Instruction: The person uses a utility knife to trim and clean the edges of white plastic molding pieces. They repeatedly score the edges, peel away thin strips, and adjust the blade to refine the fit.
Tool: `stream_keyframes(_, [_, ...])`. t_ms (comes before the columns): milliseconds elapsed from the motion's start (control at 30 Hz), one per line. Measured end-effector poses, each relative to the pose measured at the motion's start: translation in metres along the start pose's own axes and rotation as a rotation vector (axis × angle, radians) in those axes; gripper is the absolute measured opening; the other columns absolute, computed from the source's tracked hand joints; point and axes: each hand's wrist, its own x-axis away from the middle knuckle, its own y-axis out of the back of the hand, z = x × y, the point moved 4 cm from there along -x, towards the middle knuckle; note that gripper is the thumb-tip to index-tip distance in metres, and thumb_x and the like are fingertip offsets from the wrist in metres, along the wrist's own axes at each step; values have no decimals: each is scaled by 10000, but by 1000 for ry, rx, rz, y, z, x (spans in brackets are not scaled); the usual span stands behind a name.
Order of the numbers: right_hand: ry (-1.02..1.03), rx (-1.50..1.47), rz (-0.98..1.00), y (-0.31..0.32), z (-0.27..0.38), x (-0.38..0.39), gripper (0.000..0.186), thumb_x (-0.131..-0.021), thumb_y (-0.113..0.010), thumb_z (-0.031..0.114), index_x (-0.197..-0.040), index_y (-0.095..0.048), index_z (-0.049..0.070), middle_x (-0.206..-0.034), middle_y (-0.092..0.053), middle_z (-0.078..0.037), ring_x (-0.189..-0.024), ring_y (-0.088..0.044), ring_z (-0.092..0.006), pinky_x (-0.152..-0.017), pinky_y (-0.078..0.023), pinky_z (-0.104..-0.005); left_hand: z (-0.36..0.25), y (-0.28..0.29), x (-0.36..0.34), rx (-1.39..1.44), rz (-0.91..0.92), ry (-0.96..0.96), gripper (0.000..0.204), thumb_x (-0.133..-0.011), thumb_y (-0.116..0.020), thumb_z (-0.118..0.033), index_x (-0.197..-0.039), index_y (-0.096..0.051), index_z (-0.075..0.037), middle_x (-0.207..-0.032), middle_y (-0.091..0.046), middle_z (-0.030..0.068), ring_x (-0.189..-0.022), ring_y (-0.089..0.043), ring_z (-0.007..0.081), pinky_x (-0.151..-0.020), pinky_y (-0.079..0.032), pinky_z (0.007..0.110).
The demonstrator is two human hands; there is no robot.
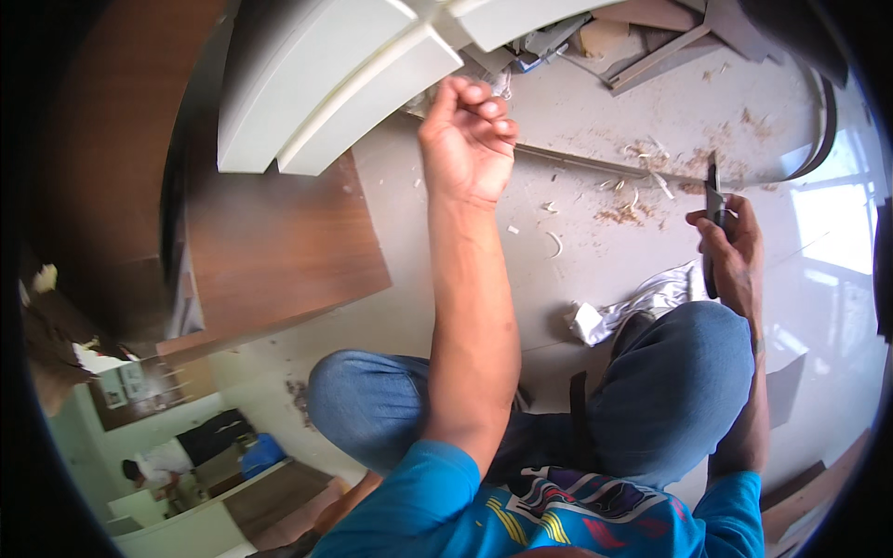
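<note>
My right hand (735, 244) is closed round the dark handle of a knife (714, 200), its narrow blade pointing away from me. At the centre, my left hand (470, 149) is raised palm up with fingers curled in, and nothing shows in them. It is close to the edge of a white slatted panel (372, 98), but I cannot tell whether they touch. Beyond both hands, a long thin dark strip (605, 166) runs across the floor and bends back at the right.
Pale curled shavings (637, 200) and brown dust litter the tiles. A brown wooden board (288, 246) lies at left. White cloth (651, 296) is bunched by my right knee. Offcuts (651, 60) are piled at the far side. Another person (167, 460) bends over work at lower left.
</note>
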Motion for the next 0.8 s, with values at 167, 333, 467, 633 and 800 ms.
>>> stream_keyframes(167, [245,158,-126,68,73,4,427,-1121,-585,352,-1372,-664,15,-874,-671,-21,-770,-552,-81,-681,-429,-244,40,-22,-19,-21,-85,44,240,-996,-782,-306,-1144,-679,-148,-1103,-722,26,-852,-661,128,-668,-559,266])
stream_keyframes(333, [354,353,-216,77,158,34,443,-1117,-591,422,-1373,-692,76,-881,-689,-9,-756,-577,-68,-669,-451,-248,54,-27,-39,366,127,125,322,-1061,-659,-445,-1305,-625,-238,-1171,-685,7,-899,-639,140,-690,-577,269])
stream_keyframes(467, [391,517,-247,42,195,59,474,-1089,-616,462,-1377,-696,94,-896,-708,-20,-759,-610,-88,-675,-464,-252,77,-29,-44,550,180,146,329,-1050,-684,-418,-1274,-631,-183,-1114,-681,-4,-908,-651,127,-689,-601,268])
stream_keyframes(633, [347,377,-184,-16,211,69,484,-1062,-665,453,-1343,-700,61,-870,-711,-22,-738,-593,-70,-655,-453,-243,68,-35,-37,552,163,80,248,-1035,-731,-317,-1225,-670,-170,-1076,-700,-15,-956,-692,128,-738,-646,302])
stream_keyframes(800, [302,87,-222,-73,196,71,442,-1098,-618,416,-1300,-705,33,-864,-715,-22,-739,-603,-73,-640,-454,-220,47,-27,-26,421,138,68,170,-936,-842,-174,-1084,-760,-186,-1038,-751,-16,-989,-716,151,-835,-673,352])
